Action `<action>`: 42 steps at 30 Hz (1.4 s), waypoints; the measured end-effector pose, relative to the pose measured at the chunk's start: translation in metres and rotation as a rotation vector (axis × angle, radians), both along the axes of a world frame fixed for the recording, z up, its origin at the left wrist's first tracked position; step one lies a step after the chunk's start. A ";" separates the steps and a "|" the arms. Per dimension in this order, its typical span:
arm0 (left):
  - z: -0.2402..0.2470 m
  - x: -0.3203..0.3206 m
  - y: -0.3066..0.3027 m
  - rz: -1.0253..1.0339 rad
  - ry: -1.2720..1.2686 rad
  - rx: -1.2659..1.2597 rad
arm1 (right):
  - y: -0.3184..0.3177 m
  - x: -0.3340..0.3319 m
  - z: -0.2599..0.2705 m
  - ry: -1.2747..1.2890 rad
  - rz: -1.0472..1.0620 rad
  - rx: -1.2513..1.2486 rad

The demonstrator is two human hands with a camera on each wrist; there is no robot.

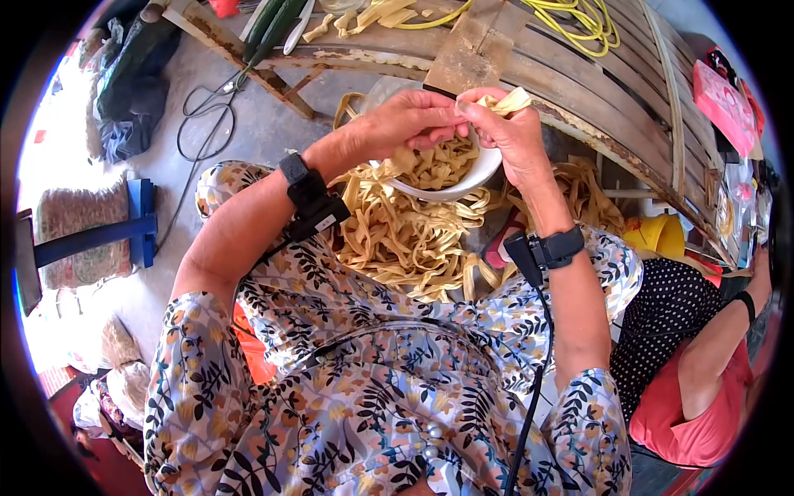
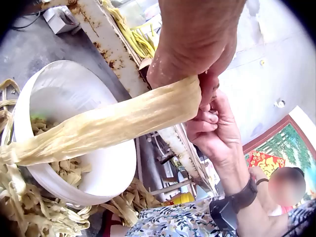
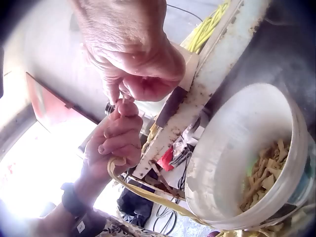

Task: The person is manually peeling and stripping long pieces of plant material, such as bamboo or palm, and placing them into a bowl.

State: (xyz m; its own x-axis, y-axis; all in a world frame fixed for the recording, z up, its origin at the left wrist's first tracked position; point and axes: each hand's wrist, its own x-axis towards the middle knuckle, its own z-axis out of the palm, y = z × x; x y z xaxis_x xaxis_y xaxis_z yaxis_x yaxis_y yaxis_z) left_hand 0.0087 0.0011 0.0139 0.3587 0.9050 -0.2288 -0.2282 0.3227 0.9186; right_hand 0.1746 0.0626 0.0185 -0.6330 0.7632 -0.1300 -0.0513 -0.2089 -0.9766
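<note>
Left hand [image 1: 413, 124] clamped on long strip [image 2: 113, 123], which crosses white bucket [image 2: 91, 185]; right hand [image 1: 517, 136] closed on pale strip end [image 1: 510, 102]; fingertips meet near rusty bench edge [image 3: 197, 96], open space inside bucket rim.

Bucket [image 1: 486, 172] floor partly hidden under strips [image 1: 440, 169]; fingertip contact (between hands [image 1: 514, 136]) unclear.

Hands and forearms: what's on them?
Left hand and right hand: no gloves. Black strap and dark box on each wrist, white label on the left box. Black cable at right. Elbow-length leaf-print sleeves.
</note>
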 end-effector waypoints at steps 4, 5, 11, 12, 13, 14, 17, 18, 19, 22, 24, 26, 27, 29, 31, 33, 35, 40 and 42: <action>-0.001 -0.011 0.002 -0.031 -0.022 -0.021 | 0.006 0.007 -0.004 0.079 -0.010 -0.071; -0.002 -0.014 0.003 -0.043 -0.053 -0.028 | 0.009 0.009 -0.004 0.099 -0.003 -0.080; -0.003 -0.020 0.001 -0.092 -0.123 -0.081 | 0.010 0.014 -0.001 0.069 -0.020 -0.116; -0.003 -0.021 0.002 -0.096 -0.126 -0.090 | 0.009 0.012 0.001 0.045 -0.034 -0.083; -0.003 -0.022 0.001 -0.078 -0.056 -0.089 | 0.007 0.011 0.002 0.019 -0.047 -0.053; -0.003 -0.023 0.001 -0.058 0.014 -0.087 | 0.007 0.012 0.001 -0.048 -0.065 0.029; 0.001 -0.022 0.000 -0.039 0.151 -0.020 | 0.011 0.016 -0.005 -0.258 -0.136 0.319; 0.002 -0.020 -0.001 -0.038 0.181 0.012 | 0.014 0.020 -0.010 -0.337 -0.163 0.442; 0.002 -0.024 -0.002 -0.057 0.210 0.015 | 0.018 0.024 -0.011 -0.415 -0.191 0.566; 0.000 -0.033 -0.003 -0.085 0.219 0.024 | 0.035 0.041 0.003 -0.343 -0.267 0.471; -0.001 -0.029 -0.002 -0.065 0.114 0.023 | 0.035 0.042 0.011 -0.342 -0.210 0.296; 0.003 -0.027 -0.002 -0.048 0.143 0.018 | 0.024 0.033 0.019 -0.321 -0.127 0.074; 0.005 -0.026 -0.003 -0.040 0.158 0.016 | 0.024 0.032 0.016 -0.351 -0.070 0.137; 0.003 -0.024 -0.002 -0.045 0.160 0.047 | 0.025 0.028 0.009 -0.411 0.043 0.259; 0.002 -0.022 -0.002 -0.060 0.189 0.058 | 0.019 0.025 0.004 -0.388 0.032 0.313; 0.004 -0.022 -0.002 -0.072 0.246 0.055 | 0.018 0.022 -0.006 -0.329 0.010 0.398; 0.004 -0.023 -0.003 -0.071 0.258 0.061 | 0.019 0.022 -0.007 -0.290 -0.042 0.327; 0.010 -0.024 -0.004 -0.047 0.291 0.104 | 0.022 0.024 -0.004 -0.199 -0.153 0.166; 0.012 -0.024 -0.005 -0.041 0.334 0.111 | 0.024 0.027 -0.004 -0.232 -0.110 0.130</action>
State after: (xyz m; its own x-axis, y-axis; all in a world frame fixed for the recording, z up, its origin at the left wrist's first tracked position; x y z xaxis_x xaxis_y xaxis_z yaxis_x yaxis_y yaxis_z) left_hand -0.0148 -0.0038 0.0263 0.3174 0.9173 -0.2403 0.1017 0.2191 0.9704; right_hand 0.2018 0.0865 0.0149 -0.5100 0.8455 -0.1582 0.1612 -0.0868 -0.9831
